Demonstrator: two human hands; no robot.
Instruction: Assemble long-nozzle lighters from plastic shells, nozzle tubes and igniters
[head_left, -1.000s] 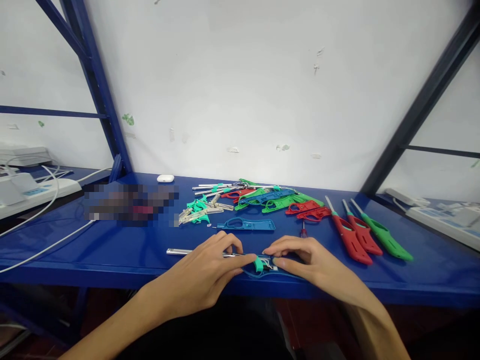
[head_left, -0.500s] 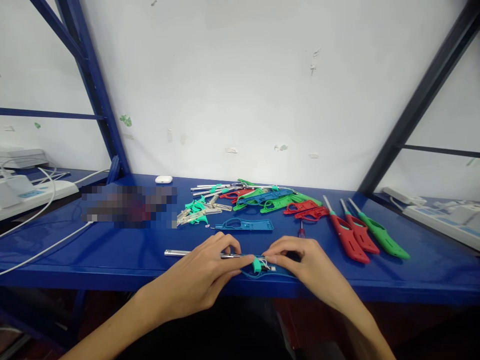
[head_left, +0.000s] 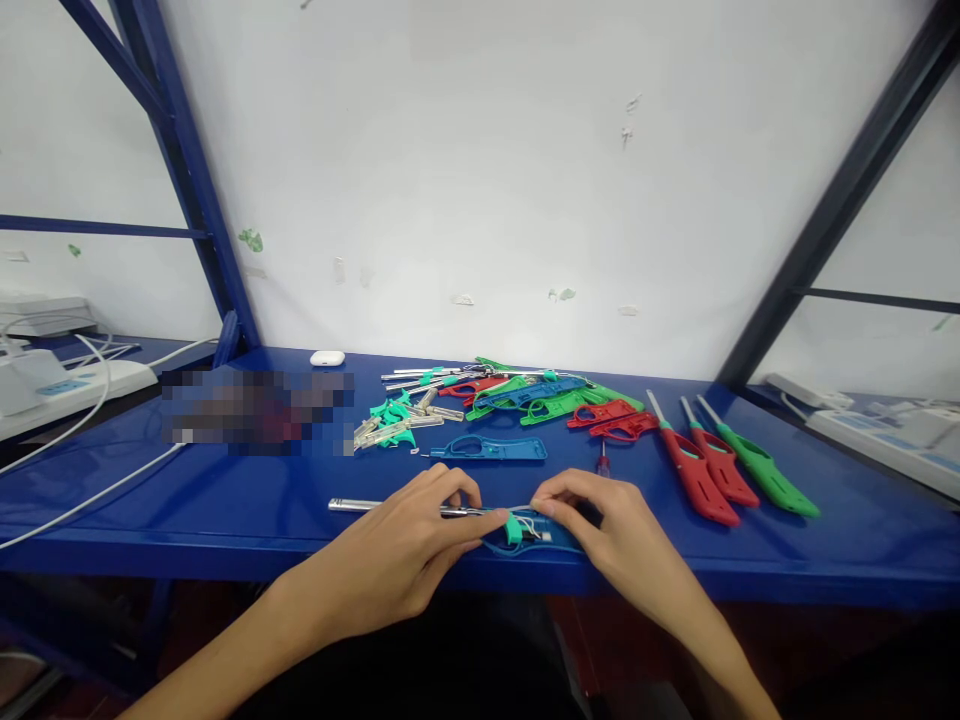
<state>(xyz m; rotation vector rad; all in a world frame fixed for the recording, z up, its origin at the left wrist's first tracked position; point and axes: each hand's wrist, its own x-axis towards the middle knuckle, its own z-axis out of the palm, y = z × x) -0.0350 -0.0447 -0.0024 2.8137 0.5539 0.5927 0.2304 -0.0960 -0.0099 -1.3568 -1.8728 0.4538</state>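
A half-built blue lighter lies at the front edge, with an open blue casing half (head_left: 491,549), a metal tube (head_left: 352,505) pointing left and a green trigger (head_left: 514,529). My left hand (head_left: 431,530) is closed over it, its index finger pressing by the trigger. White wires (head_left: 534,523) run beside a small black part in the casing. The thumb and index finger of my right hand (head_left: 600,510) pinch the end of a thin pale wire (head_left: 517,507) above the casing. A matching blue casing half (head_left: 487,449) lies just behind my hands.
Green triggers and clear pieces (head_left: 397,425) lie behind, left of piled coloured casing halves (head_left: 540,395). A screwdriver (head_left: 603,462) is behind my right hand. Two red lighters (head_left: 701,475) and a green lighter (head_left: 772,478) lie at right. A white case (head_left: 328,358) sits near the wall.
My right hand has shifted slightly right and up, with the thin wire's end in its pinch. My left hand stays in place on the lighter.
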